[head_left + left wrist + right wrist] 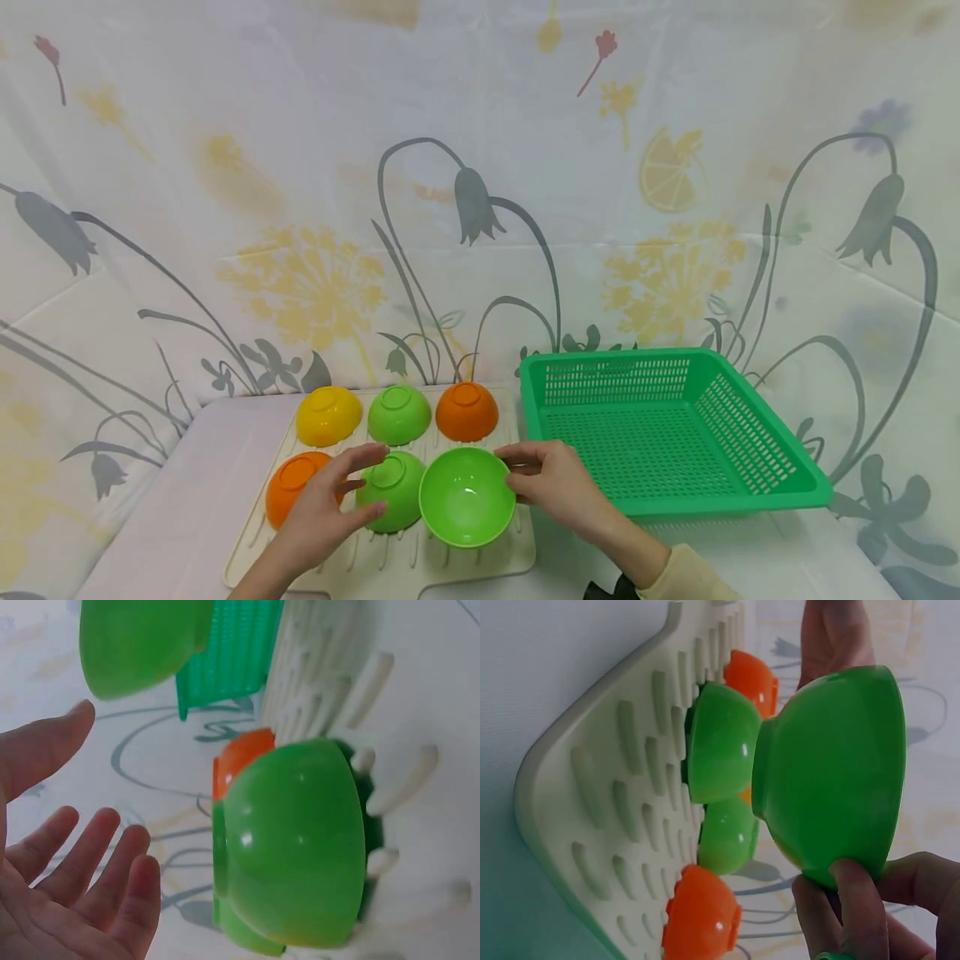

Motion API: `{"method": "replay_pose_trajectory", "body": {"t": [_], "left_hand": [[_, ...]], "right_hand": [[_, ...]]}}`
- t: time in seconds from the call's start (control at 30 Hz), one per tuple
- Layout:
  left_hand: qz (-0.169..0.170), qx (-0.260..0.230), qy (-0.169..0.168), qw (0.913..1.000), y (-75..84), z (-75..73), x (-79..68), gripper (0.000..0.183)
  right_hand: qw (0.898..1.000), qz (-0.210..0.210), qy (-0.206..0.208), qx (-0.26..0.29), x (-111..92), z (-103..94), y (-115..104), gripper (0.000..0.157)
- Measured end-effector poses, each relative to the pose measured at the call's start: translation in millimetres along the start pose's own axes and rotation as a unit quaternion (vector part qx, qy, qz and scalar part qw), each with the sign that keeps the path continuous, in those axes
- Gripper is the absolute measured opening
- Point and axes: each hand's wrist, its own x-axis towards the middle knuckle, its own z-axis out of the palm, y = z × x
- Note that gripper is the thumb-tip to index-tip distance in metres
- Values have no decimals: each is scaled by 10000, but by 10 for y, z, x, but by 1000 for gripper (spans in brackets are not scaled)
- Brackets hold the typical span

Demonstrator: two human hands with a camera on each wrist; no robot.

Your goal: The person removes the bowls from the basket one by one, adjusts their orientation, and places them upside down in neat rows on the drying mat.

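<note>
My right hand (558,487) pinches the rim of a green bowl (467,498), its hollow side facing the head camera, held above the drying rack (480,562). My left hand (326,508) has its fingers spread and holds nothing. It hovers near an upside-down green bowl (397,500) in the rack's front row, and partly hides an orange bowl (288,483). Behind stand a yellow bowl (328,417), another green bowl (399,415) and another orange bowl (467,412), all upside down. In the right wrist view, fingers and thumb grip the lifted bowl (840,772) at its edge.
A green plastic basket (750,504) with slotted walls stands right of the rack. Behind everything hangs a flower-patterned cloth (480,108). Short pegs (371,690) stick up from the rack around the bowls.
</note>
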Motion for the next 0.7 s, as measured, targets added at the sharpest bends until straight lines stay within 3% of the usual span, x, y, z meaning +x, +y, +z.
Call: {"method": "replay_pose_trajectory", "body": {"t": [0.13,0.33,0.47,0.7], "left_hand": [[20,-547,-485,9973,74,56,-9,59],[-581,-1364,-1125,9825,164,190,18,59],[-872,-1737,-1316,9721,194,275,51,59],[-1116,-1926,-1531,9628,162,378,100,66]], "right_hand": [[10000,9,68,18,-3,3,0,35],[9995,-2,310,62,-3,25,14,38],[9991,-96,386,142,-14,28,29,37],[9985,-235,392,288,-40,25,31,36]]}}
